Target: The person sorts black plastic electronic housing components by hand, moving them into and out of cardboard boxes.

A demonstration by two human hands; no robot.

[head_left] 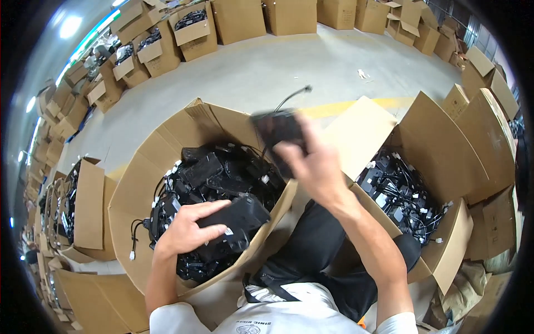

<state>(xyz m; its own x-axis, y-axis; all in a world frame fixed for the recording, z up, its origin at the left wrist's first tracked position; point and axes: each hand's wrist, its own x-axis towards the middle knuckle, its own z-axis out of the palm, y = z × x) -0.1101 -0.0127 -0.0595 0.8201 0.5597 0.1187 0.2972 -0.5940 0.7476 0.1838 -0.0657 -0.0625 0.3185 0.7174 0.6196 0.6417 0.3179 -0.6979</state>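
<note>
My left hand [192, 227] is inside the large open carton in front of me, thumb and fingers closed on a black box-shaped unit [247, 216]. Above that carton's right rim, my right hand [317, 161] grips a second black box-shaped unit [278, 129], slightly smeared by motion. A short black cable [292, 97] sticks up from behind this unit. Under my left hand lies a heap of similar black units [206, 170], with cables and small white connectors among them.
The carton [133, 183] stands left of my legs. Another carton [467, 156] on the right holds black units with tangled cables [403, 195]; its pale flap [359, 133] leans toward my right hand. More filled cartons [197, 36] line the far side and left, across the grey floor [267, 67].
</note>
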